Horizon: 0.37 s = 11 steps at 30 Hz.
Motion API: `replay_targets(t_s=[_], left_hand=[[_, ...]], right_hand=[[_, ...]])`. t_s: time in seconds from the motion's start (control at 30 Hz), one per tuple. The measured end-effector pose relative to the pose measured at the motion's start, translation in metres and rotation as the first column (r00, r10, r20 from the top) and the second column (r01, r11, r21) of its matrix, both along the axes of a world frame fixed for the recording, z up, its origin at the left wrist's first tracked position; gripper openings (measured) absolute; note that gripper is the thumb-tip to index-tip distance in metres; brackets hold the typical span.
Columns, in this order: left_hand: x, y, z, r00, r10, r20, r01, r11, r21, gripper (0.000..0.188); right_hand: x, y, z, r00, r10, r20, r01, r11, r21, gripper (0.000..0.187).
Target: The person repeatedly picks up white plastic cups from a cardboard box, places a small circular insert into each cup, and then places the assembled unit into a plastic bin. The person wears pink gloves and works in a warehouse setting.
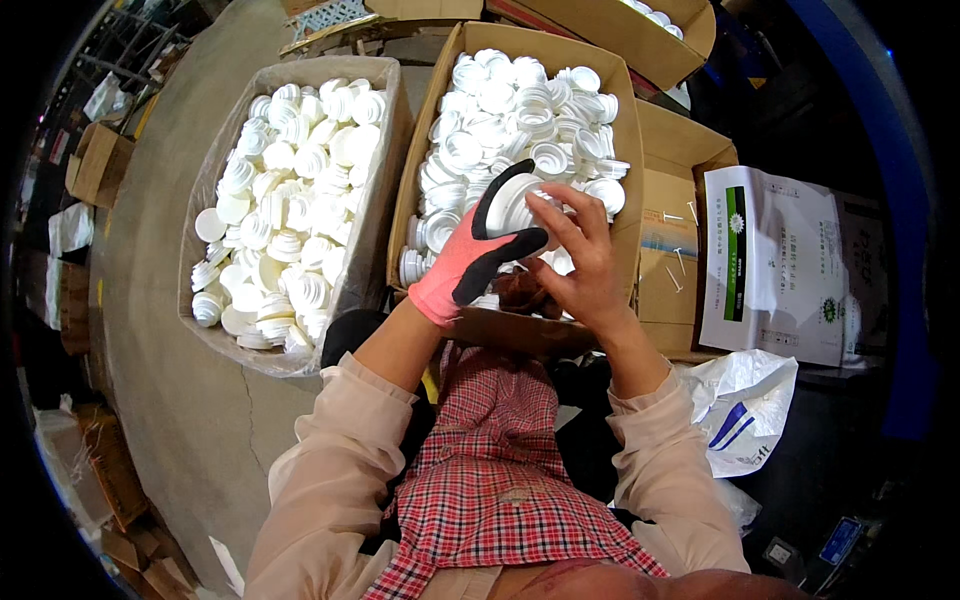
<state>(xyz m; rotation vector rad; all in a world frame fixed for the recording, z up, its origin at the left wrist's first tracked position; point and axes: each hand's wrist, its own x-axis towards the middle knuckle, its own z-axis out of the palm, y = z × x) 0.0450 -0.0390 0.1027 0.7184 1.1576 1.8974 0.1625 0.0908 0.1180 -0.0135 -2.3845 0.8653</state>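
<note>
My left hand (478,252), in a pink glove with black fingers, grips a white ridged plastic cap (519,204) over the near end of a cardboard box (627,120). My bare right hand (585,255) touches the same cap from the right with its fingertips. The box below is filled with several similar white ridged caps (510,110). A small dark brown object (522,290) lies just under my hands, partly hidden.
A plastic-lined box (384,200) to the left holds several more white caps (290,200). On the right sit an open cardboard box with loose screws (680,250), a white printed carton (775,265) and a white plastic bag (745,400). Concrete floor (160,260) stretches left.
</note>
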Motion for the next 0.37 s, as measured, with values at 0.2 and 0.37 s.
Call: replay_targets(t_s=[0.2, 0.37], left_hand=[[0.011, 0.002, 0.010, 0.987, -0.156, 0.028, 0.156, 0.988, 0.005, 0.075], [0.017, 0.015, -0.028, 0.994, -0.091, -0.060, 0.069, 0.953, -0.296, 0.062]], right_hand=[[0.000, 0.015, -0.013, 0.997, 0.016, 0.075, 0.056, 0.515, -0.855, 0.071], [-0.004, 0.020, -0.042, 0.922, -0.307, 0.234, 0.381, 0.624, -0.683, 0.069]])
